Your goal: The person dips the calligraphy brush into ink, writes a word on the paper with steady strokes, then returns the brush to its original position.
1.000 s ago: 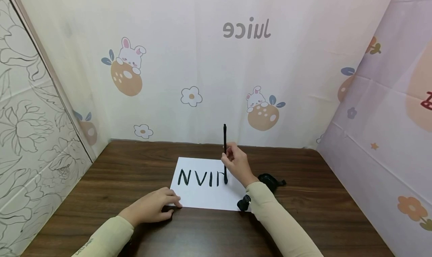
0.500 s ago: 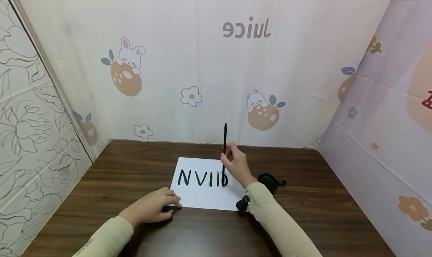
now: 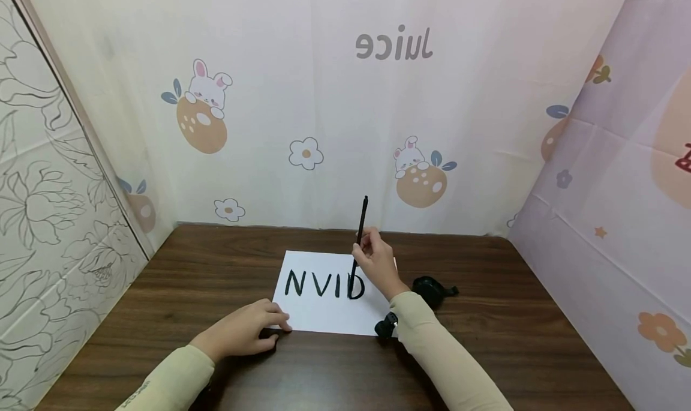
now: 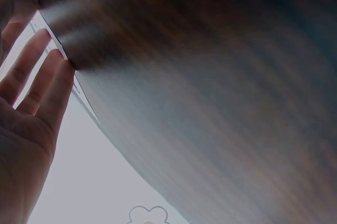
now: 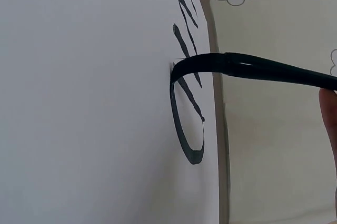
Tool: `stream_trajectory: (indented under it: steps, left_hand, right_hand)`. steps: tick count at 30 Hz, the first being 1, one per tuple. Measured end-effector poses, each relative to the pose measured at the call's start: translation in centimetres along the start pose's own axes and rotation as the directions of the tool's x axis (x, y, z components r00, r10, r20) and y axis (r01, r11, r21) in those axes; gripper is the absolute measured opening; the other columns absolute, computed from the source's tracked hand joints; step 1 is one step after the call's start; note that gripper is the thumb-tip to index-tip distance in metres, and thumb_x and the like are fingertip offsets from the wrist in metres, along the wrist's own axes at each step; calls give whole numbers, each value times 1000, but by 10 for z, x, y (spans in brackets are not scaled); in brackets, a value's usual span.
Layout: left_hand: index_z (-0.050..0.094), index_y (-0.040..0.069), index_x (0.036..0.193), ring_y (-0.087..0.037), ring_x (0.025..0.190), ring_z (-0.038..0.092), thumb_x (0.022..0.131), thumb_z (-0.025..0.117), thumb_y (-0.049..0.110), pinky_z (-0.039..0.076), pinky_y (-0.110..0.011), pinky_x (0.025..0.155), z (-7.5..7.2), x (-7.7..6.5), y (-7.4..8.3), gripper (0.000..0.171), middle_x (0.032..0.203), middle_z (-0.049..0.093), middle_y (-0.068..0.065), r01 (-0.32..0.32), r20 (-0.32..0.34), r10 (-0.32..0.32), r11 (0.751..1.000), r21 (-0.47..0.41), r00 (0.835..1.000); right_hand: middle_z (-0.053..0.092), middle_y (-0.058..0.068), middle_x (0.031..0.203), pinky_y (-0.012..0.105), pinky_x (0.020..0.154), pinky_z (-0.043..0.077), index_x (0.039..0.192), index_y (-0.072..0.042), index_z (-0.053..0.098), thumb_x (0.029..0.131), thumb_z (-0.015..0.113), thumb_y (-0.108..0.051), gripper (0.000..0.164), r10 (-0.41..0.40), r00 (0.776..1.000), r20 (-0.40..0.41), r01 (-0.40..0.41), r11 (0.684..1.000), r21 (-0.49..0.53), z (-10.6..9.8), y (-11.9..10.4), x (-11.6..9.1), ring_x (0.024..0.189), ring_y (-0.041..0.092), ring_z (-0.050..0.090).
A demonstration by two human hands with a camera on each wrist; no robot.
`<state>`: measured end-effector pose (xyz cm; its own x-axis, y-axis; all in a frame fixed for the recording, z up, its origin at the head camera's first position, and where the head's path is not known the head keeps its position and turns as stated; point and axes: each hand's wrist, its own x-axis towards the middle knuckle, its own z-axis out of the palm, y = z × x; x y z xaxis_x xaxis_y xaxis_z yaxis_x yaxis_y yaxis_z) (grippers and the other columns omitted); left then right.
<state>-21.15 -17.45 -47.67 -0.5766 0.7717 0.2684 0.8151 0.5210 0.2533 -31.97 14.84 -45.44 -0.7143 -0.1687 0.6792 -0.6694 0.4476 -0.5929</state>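
My right hand (image 3: 376, 261) pinches a slim black brush (image 3: 361, 222) partway up its shaft. The brush tilts slightly, its top leaning right. In the right wrist view the soft black tip of the brush (image 5: 202, 63) bends against the white paper (image 5: 95, 103), at the lower end of a curved stroke. Dark letters (image 3: 318, 284) reading "NVID" run across the sheet, the D partly behind the brush. My left hand (image 3: 245, 329) rests at the sheet's near left corner, fingers spread and relaxed. In the left wrist view its fingertips (image 4: 66, 69) touch the paper's edge.
A black dish with a short handle (image 3: 430, 291) stands right of the paper, beside my right forearm. A black wrist-worn device (image 3: 386, 325) overlaps the sheet's near right corner. The brown wooden table (image 3: 302, 375) meets a printed curtain (image 3: 345, 117) at the back.
The brush tip has swept down and left, turning an open stroke into a closed D. The brush's top now leans further right. My left hand stays put.
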Motion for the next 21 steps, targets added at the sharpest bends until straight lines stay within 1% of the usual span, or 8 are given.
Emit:
stream_trajectory:
  steps: [5, 9, 15, 21]
  left_hand:
    - [75, 20, 107, -14, 107, 59, 87, 71, 11, 52, -34, 89, 0, 0, 0, 22, 112, 65, 5, 20, 17, -20, 1000, -7, 1000]
    - [76, 20, 106, -14, 107, 59, 86, 71, 11, 53, -34, 89, 0, -1, 0, 22, 112, 65, 4, 16, 13, -16, 1000, -5, 1000]
    - [76, 20, 107, -15, 107, 59, 86, 71, 11, 52, -35, 90, 1, 0, 0, 22, 113, 66, 4, 26, 18, -26, 1000, -4, 1000]
    - [75, 20, 107, -15, 108, 59, 87, 71, 12, 52, -35, 90, 1, 0, 0, 22, 114, 66, 3, 36, 32, -35, 999, -8, 999]
  right_hand:
    - [56, 1, 86, 26, 60, 47, 113, -7, 55, 93, 61, -5, 21, -3, 1000, -12, 3, 1000, 14, 2, -1, 0, 74, 15, 53]
    - [56, 3, 87, 26, 60, 47, 112, -7, 54, 93, 61, -4, 20, -2, 1000, -23, 3, 1000, 29, 2, -3, 0, 75, 16, 53]
    - [56, 4, 88, 26, 61, 47, 112, -7, 53, 93, 60, -4, 20, 9, 999, -34, -8, 1000, 18, 2, -4, 1, 75, 16, 53]
    - [55, 6, 88, 26, 61, 48, 111, -4, 53, 93, 61, -3, 20, 0, 999, -52, 1, 1000, 16, -1, -6, 2, 75, 17, 54]
